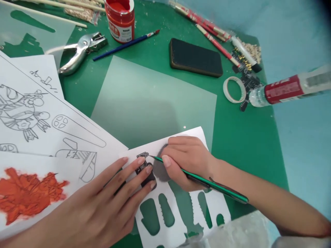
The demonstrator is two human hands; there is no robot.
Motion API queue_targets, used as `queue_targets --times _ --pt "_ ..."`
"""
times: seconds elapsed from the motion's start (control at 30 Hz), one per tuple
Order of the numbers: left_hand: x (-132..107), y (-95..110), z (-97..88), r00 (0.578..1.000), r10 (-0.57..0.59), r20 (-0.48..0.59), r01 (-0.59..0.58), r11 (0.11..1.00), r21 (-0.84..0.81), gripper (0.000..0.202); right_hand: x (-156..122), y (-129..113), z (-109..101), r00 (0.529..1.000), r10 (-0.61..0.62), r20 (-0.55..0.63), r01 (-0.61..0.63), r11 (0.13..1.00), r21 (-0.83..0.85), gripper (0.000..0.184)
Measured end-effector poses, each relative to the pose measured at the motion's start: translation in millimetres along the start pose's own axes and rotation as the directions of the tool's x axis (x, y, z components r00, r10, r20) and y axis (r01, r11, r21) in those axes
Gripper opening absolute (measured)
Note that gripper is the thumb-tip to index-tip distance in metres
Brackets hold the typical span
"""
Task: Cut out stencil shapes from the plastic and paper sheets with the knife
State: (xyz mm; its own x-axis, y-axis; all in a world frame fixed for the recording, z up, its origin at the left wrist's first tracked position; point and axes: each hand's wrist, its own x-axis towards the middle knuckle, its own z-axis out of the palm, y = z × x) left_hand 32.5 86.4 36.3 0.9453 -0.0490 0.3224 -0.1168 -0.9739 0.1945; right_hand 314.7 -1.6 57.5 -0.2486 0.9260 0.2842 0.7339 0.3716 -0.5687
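My left hand (pixel 106 201) lies with fingers stretched out, its fingertips pressing a small black cut-out piece (pixel 149 179) with pale line patterns against a white sheet (pixel 178 224). Between the fingers of my right hand (pixel 190 162) is a green and black pencil (pixel 217 187). Its point rests close to the top right edge of the cut-out, but I cannot tell whether it touches the paper. A dark grey smudge (pixel 160 172) spreads on the sheet beside the cut-out, partly under my right hand. Several shaped holes are cut through the sheet's lower part.
Line drawings (pixel 77 132) and an orange-painted paper (pixel 28 193) lie left. Behind are a hole punch (pixel 82 48), red paint jar (pixel 120 24), paintbrush (pixel 124 45), translucent sheet (pixel 147 89) and phone (pixel 196 57). Tape roll (pixel 234 89) and bottle (pixel 284 89) are right.
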Motion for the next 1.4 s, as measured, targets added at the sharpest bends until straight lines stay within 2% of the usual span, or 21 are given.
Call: queue_targets --times 0.17,0.33,0.6,0.93,1.2,1.4 --pt "-2.7 2.7 0.2 1.0 -0.004 0.01 0.004 0.999 -0.038 0.065 -5.7 -23.6 9.4 0.984 0.165 -0.074 -0.164 0.986 0.021 0.04" --pt "-3.2 2.6 1.6 1.0 -0.003 0.02 0.004 0.999 -0.054 0.066 -14.2 -39.2 18.6 0.975 0.214 -0.052 -0.217 0.974 -0.065 0.042" --pt "-3.6 2.0 1.1 1.0 -0.017 0.001 0.017 0.998 -0.058 0.066 -16.3 -37.3 20.1 0.977 0.208 -0.034 -0.211 0.971 -0.116 0.045" --pt "-3.3 2.4 1.4 0.999 -0.037 -0.012 0.035 0.996 -0.086 0.058 -16.1 -49.3 24.5 0.966 0.256 -0.044 -0.26 0.944 -0.206 0.046" --pt "-0.7 -0.3 -1.6 1.0 -0.02 -0.012 0.019 0.997 -0.077 0.057 -18.5 -48.6 23.2 0.97 0.239 -0.048 -0.243 0.946 -0.213 0.045" --pt "0.9 0.1 -0.4 0.999 -0.032 -0.018 0.031 0.997 -0.074 0.056 -20.1 -46.2 18.4 0.978 0.208 0.003 -0.202 0.955 -0.219 0.046"
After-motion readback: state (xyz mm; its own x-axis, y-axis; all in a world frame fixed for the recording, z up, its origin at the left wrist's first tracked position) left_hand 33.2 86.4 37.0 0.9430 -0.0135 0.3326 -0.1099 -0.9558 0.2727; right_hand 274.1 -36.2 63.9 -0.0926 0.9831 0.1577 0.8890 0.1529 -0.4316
